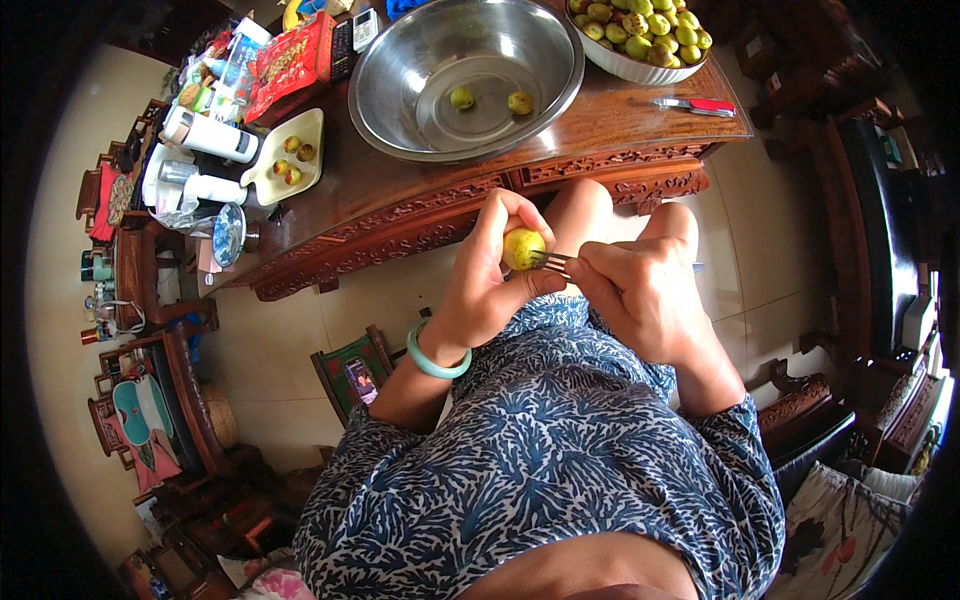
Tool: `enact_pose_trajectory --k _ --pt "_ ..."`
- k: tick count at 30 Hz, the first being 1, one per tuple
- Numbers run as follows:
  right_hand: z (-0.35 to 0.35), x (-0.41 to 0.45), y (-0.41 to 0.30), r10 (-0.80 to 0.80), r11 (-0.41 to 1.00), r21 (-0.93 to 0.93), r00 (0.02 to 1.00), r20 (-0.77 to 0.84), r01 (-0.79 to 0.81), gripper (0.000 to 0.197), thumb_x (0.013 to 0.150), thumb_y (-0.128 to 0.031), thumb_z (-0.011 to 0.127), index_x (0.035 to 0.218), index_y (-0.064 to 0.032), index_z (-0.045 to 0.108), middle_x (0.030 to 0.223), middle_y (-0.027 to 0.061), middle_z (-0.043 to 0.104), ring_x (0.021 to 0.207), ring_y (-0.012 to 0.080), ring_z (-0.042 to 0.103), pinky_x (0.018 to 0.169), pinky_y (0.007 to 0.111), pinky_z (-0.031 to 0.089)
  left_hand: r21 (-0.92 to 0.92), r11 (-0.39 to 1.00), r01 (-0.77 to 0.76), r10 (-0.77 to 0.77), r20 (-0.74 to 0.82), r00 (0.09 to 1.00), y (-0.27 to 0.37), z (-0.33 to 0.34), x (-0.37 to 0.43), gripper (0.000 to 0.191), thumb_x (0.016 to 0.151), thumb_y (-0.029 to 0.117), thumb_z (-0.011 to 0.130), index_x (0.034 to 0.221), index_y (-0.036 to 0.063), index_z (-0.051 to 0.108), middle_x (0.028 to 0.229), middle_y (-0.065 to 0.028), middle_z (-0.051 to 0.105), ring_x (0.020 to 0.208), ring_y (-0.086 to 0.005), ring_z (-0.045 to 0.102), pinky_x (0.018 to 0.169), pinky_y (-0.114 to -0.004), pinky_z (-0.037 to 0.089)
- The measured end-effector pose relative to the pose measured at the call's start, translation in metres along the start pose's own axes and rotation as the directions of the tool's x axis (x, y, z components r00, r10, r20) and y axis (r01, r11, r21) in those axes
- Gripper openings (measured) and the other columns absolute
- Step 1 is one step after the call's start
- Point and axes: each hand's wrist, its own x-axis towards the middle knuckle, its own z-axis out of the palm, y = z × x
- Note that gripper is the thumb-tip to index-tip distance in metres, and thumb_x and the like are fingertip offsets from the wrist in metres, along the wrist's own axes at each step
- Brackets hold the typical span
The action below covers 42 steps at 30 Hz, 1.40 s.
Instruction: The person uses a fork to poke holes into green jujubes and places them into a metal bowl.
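Note:
Between the fingers and thumb of my left hand (480,277) sits a yellow-green jujube-like fruit (523,248). My right hand (641,292) grips a metal fork (553,261), whose tines meet the fruit's right side; whether they pierce it I cannot tell. Both hands are above my lap, in front of a carved wooden table (420,191). A large steel basin (375,112) on the table holds two similar fruits (463,97). Behind it to the right, a white ribbed bowl (637,69) is heaped with more of them (660,30).
A red-handled folding knife (709,107) lies near the table's right end, blade out. Left of the basin, a cream dish (268,178) carries several browned fruits (291,144). White bottles (210,135), a red snack bag (292,64) and a remote control (365,30) crowd the left. A phone (361,380) rests on a low stool.

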Motion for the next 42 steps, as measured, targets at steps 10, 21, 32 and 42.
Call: enact_pose_trajectory --k 10,21,32,42 --pt "-0.001 0.004 0.006 -0.021 0.998 -0.052 1.0 0.003 0.022 0.021 0.086 -0.022 0.064 0.072 -0.0066 0.062 0.057 0.0119 0.059 0.051 0.0309 0.058 0.051 0.042 0.046 0.102 0.991 0.091 -0.097 0.056 0.994 0.013 0.001 0.001 0.035 0.087 0.008 0.068 0.116 0.0024 0.05 0.099 -0.0007 0.051 0.091 -0.0073 0.049 0.082 -0.021 0.042" --pt "-0.005 0.008 0.006 -0.06 0.995 -0.073 0.995 0.076 0.065 0.024 0.086 -0.026 0.063 0.07 -0.0078 0.063 0.057 0.0111 0.059 0.05 0.0305 0.058 0.051 0.043 0.045 0.137 0.974 0.178 -0.2 0.168 0.965 0.016 -0.01 0.002 0.024 0.087 0.007 0.068 0.102 0.0029 0.05 0.095 -0.0013 0.052 0.089 -0.0081 0.048 0.079 -0.023 0.041" --pt "-0.007 0.007 0.005 -0.067 0.997 -0.022 0.992 0.104 0.07 0.02 0.084 -0.022 0.065 0.071 -0.0067 0.063 0.06 0.0115 0.06 0.054 0.0313 0.059 0.054 0.042 0.046 0.023 0.995 0.1 -0.101 0.066 0.993 0.012 -0.002 -0.002 0.023 0.085 0.009 0.073 0.087 0.0056 0.05 0.077 0.0045 0.045 0.069 -0.0032 0.039 0.06 -0.019 0.032" --pt "-0.007 0.006 0.01 -0.078 0.994 -0.076 0.996 0.031 0.081 0.021 0.084 -0.023 0.065 0.071 -0.0062 0.064 0.059 0.0121 0.06 0.054 0.0315 0.059 0.054 0.042 0.047 -0.158 0.987 0.011 -0.022 -0.07 0.997 0.002 0.008 0.0 0.029 0.084 0.008 0.074 0.098 0.004 0.049 0.093 -0.0001 0.053 0.078 -0.0046 0.047 0.069 -0.02 0.041"
